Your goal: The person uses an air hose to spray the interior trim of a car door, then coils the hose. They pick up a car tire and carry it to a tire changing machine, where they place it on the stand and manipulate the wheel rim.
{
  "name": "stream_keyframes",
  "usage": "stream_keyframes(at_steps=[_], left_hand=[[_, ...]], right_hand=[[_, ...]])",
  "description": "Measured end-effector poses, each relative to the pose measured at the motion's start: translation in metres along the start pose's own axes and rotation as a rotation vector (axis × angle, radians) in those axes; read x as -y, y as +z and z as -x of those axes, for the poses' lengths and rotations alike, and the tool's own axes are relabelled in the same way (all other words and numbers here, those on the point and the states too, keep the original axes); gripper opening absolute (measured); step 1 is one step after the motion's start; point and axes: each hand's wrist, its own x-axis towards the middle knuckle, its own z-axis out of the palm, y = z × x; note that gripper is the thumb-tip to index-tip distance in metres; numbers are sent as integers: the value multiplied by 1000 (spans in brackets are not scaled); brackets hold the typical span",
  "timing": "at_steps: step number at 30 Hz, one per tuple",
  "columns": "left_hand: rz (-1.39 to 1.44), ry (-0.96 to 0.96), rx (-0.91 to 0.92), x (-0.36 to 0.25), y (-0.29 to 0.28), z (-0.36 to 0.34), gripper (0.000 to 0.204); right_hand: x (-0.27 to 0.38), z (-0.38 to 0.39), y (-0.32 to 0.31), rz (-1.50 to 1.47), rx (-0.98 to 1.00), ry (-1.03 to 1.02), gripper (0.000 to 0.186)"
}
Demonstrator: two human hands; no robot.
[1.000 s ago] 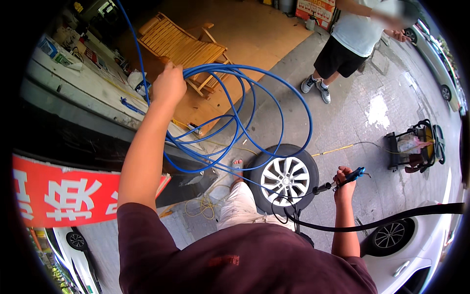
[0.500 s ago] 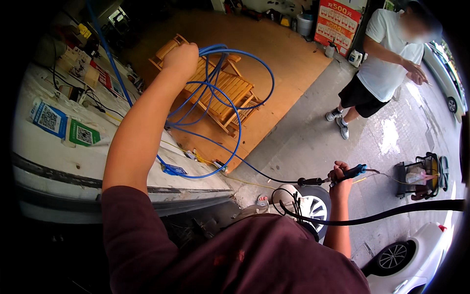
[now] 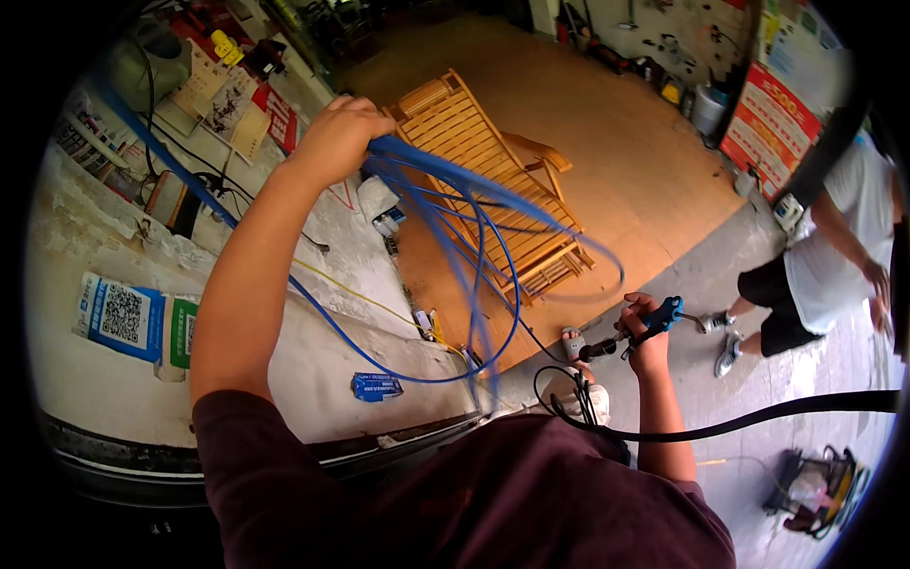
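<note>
Brown floor (image 3: pixel 654 204) is filling the far middle, going to grey paving on the right. Pale worktop (image 3: pixel 313 327) is taking up the left side, carrying papers and cables at its far end. I'm seeing a co-worker (image 3: pixel 834 256) standing far right, in white top and black shorts, partly cut by the dark rim. Slatted wooden chair (image 3: pixel 474 152) is sitting on the brown floor, far middle. I'm getting the blue hose (image 3: pixel 445 169) in front of it: loops hanging from the left hand, some blurring, one strand running off far left. Dark-framed cart (image 3: pixel 815 488) is standing near right. Red poster (image 3: pixel 770 128) is leaning far right. Black strap (image 3: pixel 749 410) is crossing the near right, unsure what it's attached to.

I'm holding the left hand (image 3: pixel 336 137) out left of the chair, fingers closing round the bunched hose. I'm keeping the right hand (image 3: pixel 645 341) right of middle, fingers wrapping the grip of a blue-and-black gun (image 3: pixel 666 313), its bent metal tip pointing right. A thin dark line is running from the loops toward the gun's black fitting; can't tell the join. Blue sticker (image 3: pixel 121 318) and green sticker (image 3: pixel 180 332) are lying on the worktop, near left; small blue packet (image 3: pixel 376 386) is lying right of them.
</note>
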Motion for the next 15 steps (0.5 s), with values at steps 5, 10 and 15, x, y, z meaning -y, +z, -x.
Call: stream_keyframes(at_steps=[5, 10, 15], left_hand=[[-33, 208, 185, 52, 19, -30, 18], [-162, 296, 358, 88, 15, -55, 9], [-311, 206, 534, 133, -1, -59, 10]], right_hand=[[4, -125, 18, -51, 268, 160, 32], [20, -224, 69, 85, 590, 314, 35], [16, -297, 120, -6, 765, 344, 31]])
